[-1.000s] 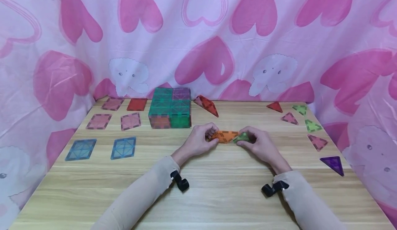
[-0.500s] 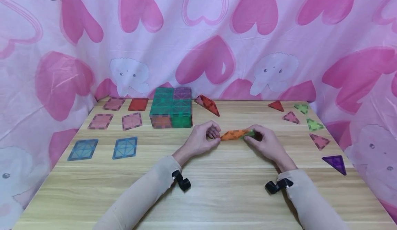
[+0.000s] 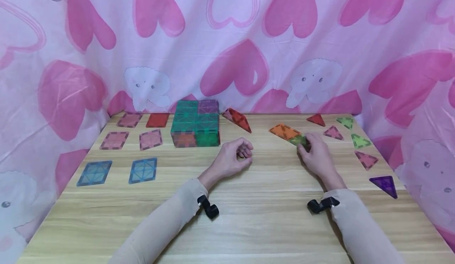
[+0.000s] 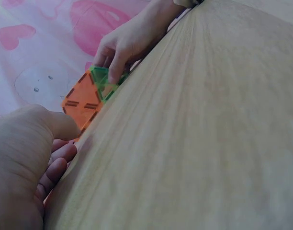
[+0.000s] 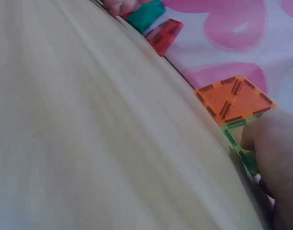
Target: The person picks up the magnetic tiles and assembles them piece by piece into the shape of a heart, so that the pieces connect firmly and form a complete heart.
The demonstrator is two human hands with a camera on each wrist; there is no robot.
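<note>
My right hand (image 3: 316, 155) pinches a green triangular magnetic tile (image 3: 298, 140) between thumb and fingers. Two orange triangular magnetic tiles (image 3: 284, 131) are joined to its edge in one strip, pointing back and left from the hand. In the right wrist view the orange pair (image 5: 237, 100) stands out beyond the green frame (image 5: 232, 132), whose far part the hand covers. Empty, my left hand (image 3: 232, 159) rests on the wooden table with loosely curled fingers, left of the tiles. In the left wrist view, its thumb overlaps the orange tiles' near corner.
A box of green, purple and red tiles (image 3: 196, 122) stands at the back, beside a leaning red tile piece (image 3: 239, 119). Pink, red and blue square tiles (image 3: 143, 170) lie left. Loose triangles, including a purple one (image 3: 385, 185), lie right. A pink curtain (image 3: 234, 27) hangs behind.
The left hand has let go of the orange tiles and stayed where it was. The right hand has carried the joined orange and green tiles to the right and farther back, turning them.
</note>
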